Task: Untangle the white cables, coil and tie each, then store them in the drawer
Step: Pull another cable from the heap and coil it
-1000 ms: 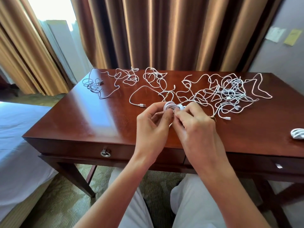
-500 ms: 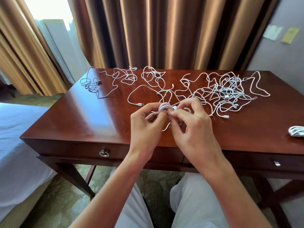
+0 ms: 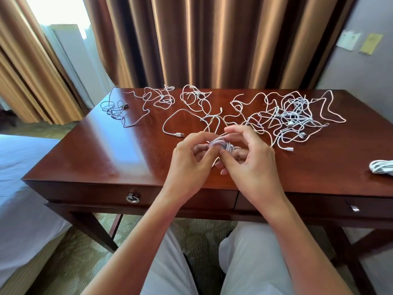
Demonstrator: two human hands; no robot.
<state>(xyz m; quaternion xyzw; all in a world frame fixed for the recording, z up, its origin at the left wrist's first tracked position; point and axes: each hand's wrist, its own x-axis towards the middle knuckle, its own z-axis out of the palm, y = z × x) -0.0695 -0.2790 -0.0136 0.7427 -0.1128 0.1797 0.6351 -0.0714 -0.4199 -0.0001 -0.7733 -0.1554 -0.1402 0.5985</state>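
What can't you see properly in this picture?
- Small coil: head view, mostly covered by the left hand and right hand; its tie can't be made out.
- Coiled cable: cut off by the right edge.
- Big tangle: too knotted to count cables.
- Drawer: closed, inside hidden.

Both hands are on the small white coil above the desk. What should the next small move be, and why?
Probably finish tying the coil: the left hand and right hand both pinch it, wound tight but not set down. Then lay it by the finished bundle; the drawer is shut.
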